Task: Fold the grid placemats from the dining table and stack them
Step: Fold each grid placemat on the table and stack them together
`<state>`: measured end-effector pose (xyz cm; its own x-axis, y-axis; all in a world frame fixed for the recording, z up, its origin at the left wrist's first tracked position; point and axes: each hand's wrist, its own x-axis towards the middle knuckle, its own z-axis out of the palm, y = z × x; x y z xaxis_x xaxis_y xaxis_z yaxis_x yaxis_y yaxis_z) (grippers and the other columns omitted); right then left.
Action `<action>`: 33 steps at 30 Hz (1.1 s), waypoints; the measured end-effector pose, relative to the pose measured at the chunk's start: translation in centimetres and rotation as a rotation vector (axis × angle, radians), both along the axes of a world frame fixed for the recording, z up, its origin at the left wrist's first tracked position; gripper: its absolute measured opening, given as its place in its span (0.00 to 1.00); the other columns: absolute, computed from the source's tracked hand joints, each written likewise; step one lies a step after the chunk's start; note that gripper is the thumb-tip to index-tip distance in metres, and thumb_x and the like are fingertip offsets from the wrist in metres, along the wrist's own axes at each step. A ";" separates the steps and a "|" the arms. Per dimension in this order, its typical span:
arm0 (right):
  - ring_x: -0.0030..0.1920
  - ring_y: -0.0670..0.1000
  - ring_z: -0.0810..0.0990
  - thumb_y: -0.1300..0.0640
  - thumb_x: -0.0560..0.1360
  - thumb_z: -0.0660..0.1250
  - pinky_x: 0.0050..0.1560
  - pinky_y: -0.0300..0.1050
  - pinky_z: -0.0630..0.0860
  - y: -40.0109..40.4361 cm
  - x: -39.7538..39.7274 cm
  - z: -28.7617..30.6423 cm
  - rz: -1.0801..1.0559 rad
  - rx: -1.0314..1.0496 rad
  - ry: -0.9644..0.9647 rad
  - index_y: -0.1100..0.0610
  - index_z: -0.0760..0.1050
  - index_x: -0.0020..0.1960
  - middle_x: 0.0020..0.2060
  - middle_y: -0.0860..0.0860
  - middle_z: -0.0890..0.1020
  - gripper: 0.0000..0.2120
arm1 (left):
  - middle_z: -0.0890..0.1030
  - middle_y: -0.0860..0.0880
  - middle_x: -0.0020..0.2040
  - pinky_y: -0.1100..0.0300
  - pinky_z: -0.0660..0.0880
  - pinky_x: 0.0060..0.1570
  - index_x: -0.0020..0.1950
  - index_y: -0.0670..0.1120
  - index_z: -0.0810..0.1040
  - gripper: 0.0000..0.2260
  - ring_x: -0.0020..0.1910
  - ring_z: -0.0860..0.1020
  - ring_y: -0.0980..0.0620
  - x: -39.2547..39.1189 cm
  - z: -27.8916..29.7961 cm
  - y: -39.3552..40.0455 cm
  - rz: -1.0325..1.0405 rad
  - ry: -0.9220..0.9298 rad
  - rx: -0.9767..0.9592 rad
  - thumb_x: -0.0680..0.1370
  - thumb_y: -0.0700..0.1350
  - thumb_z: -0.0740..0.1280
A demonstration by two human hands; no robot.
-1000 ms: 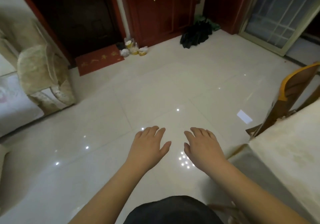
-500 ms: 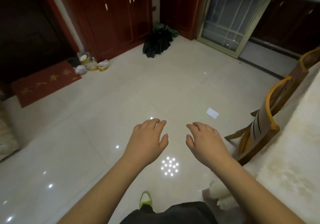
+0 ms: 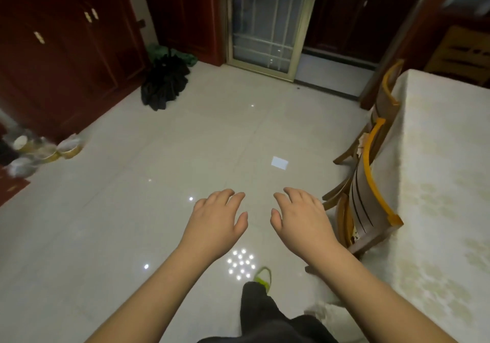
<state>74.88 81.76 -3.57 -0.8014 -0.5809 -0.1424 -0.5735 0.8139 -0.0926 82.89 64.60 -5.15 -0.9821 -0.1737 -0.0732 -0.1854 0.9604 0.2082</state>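
Both empty grips, left hand [image 3: 216, 222] and right hand [image 3: 302, 219], hover left of dining table [image 3: 445, 183].

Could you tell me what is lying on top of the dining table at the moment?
The visible part of the dining table shows only its pale patterned tablecloth; no grid placemats appear there. The rest of the table runs out of frame, so it cannot be checked. Both hands, left hand and right hand, hold nothing.

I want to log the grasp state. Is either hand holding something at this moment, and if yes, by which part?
Nothing is held. The left hand and right hand hover palm-down over the floor, fingers relaxed and empty. No placemat is in view.
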 end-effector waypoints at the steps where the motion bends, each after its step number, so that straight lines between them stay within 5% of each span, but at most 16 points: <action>1: 0.71 0.52 0.65 0.47 0.82 0.50 0.71 0.48 0.58 -0.4 -1.8 -0.2 -0.025 0.000 -0.004 0.52 0.64 0.73 0.72 0.51 0.67 0.22 | 0.71 0.53 0.71 0.54 0.65 0.65 0.74 0.52 0.67 0.35 0.70 0.69 0.52 -1.9 0.0 -0.4 -0.014 -0.013 -0.008 0.73 0.61 0.39; 15: 0.73 0.52 0.62 0.47 0.82 0.52 0.71 0.46 0.56 -1.2 -25.6 0.4 -0.179 -0.068 -0.074 0.51 0.63 0.74 0.74 0.51 0.65 0.23 | 0.72 0.53 0.67 0.54 0.65 0.63 0.74 0.53 0.66 0.34 0.67 0.70 0.52 -28.0 1.8 -3.1 -0.168 -0.025 -0.068 0.73 0.61 0.39; 22: 0.73 0.53 0.62 0.50 0.82 0.51 0.72 0.47 0.55 -3.5 -36.5 -1.5 -0.285 -0.097 -0.055 0.51 0.63 0.75 0.74 0.52 0.65 0.22 | 0.69 0.52 0.72 0.55 0.63 0.65 0.77 0.53 0.62 0.23 0.71 0.66 0.51 -41.7 0.8 -6.1 -0.246 -0.031 -0.022 0.82 0.55 0.55; 28: 0.73 0.53 0.63 0.50 0.82 0.52 0.72 0.47 0.55 -8.2 -46.3 -2.3 -0.332 -0.080 -0.034 0.52 0.63 0.75 0.74 0.52 0.65 0.22 | 0.71 0.51 0.71 0.51 0.68 0.62 0.72 0.51 0.69 0.29 0.71 0.68 0.50 -53.0 0.4 -10.1 -0.318 0.026 -0.040 0.75 0.60 0.48; 33: 0.61 0.55 0.79 0.55 0.75 0.67 0.63 0.53 0.72 -10.9 -53.3 -2.2 -0.418 -0.132 0.056 0.54 0.78 0.62 0.60 0.55 0.80 0.16 | 0.74 0.50 0.69 0.51 0.70 0.60 0.70 0.51 0.72 0.29 0.68 0.71 0.50 -61.7 0.6 -12.5 -0.410 0.028 -0.046 0.74 0.59 0.47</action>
